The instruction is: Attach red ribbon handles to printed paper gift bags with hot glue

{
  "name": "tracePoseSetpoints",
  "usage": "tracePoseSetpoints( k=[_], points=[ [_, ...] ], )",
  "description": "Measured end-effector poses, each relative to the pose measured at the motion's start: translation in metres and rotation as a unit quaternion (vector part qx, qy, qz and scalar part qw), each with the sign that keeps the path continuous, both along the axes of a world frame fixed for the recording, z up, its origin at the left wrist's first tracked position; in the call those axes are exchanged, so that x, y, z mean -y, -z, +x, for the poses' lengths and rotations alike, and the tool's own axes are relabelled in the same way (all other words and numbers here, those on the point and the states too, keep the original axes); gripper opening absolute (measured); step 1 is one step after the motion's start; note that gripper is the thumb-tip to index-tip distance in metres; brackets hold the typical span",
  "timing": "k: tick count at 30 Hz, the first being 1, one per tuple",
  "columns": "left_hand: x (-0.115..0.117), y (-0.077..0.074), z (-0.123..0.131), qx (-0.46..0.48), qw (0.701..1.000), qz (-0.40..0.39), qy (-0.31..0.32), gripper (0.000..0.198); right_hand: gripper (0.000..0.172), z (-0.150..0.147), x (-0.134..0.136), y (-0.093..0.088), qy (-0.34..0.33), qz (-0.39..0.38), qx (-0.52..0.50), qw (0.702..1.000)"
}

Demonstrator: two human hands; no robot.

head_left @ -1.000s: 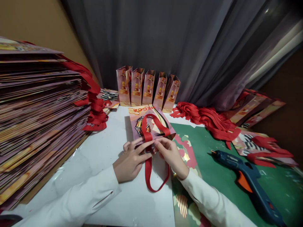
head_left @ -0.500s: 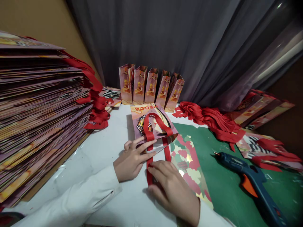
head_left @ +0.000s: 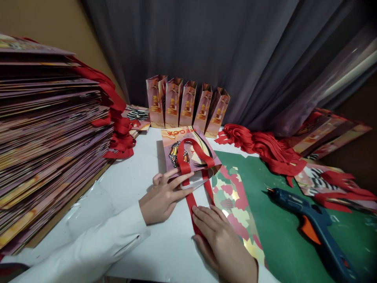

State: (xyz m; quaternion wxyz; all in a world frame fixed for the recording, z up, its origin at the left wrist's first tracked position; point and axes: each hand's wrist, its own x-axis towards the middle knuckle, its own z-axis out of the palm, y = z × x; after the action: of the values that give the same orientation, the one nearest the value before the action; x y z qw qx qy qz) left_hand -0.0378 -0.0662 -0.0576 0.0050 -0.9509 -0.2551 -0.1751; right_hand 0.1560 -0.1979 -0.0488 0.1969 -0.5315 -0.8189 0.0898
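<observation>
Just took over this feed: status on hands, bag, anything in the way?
Left grip spread at near edge of bag. Right grip over red ribbon, hold unclear. Bag lying printed side up. Glue gun off right, out of the way.

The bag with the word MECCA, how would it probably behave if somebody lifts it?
The bag is probably light, since its walls look thin. It would likely stay fairly stiff, as its edges look straight. The red ribbon handles may flop, since one lies in a soft curve on it.
</observation>
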Motion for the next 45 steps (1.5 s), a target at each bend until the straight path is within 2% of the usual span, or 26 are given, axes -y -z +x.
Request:
tracePoseSetpoints(
  k=[15, 19, 24, 27, 30, 36, 45],
  points=[
    [0.002, 0.001, 0.0, 0.0, 1.0, -0.002, -0.006, 0.072, 0.035, 0.002, 0.009, 0.011, 0.01, 0.066, -0.009, 0.998],
    [0.002, 0.001, 0.0, 0.002, 1.0, -0.006, -0.007, 0.073, 0.04, 0.01, 0.012, 0.006, 0.011, 0.043, -0.027, 0.999],
    [0.003, 0.0, 0.0, 0.001, 1.0, 0.0, -0.005, 0.078, 0.047, 0.028, -0.009, 0.002, 0.133, 0.015, -0.054, 0.99],
    [0.003, -0.001, 0.0, 0.003, 1.0, 0.001, -0.007, 0.085, 0.052, 0.037, -0.023, 0.005, 0.104, -0.037, -0.007, 0.994],
    [0.003, -0.001, 0.0, 0.005, 1.0, 0.0, -0.003, 0.087, 0.046, 0.042, -0.029, 0.006, 0.074, -0.049, 0.022, 0.996],
    [0.003, 0.0, -0.001, 0.009, 1.0, -0.002, 0.0, 0.088, 0.036, 0.045, -0.028, -0.002, 0.047, -0.018, 0.044, 0.998],
    [0.001, -0.001, -0.001, 0.001, 1.0, 0.003, 0.001, 0.087, 0.034, 0.031, -0.029, 0.011, 0.137, -0.026, 0.011, 0.99]
  ],
)
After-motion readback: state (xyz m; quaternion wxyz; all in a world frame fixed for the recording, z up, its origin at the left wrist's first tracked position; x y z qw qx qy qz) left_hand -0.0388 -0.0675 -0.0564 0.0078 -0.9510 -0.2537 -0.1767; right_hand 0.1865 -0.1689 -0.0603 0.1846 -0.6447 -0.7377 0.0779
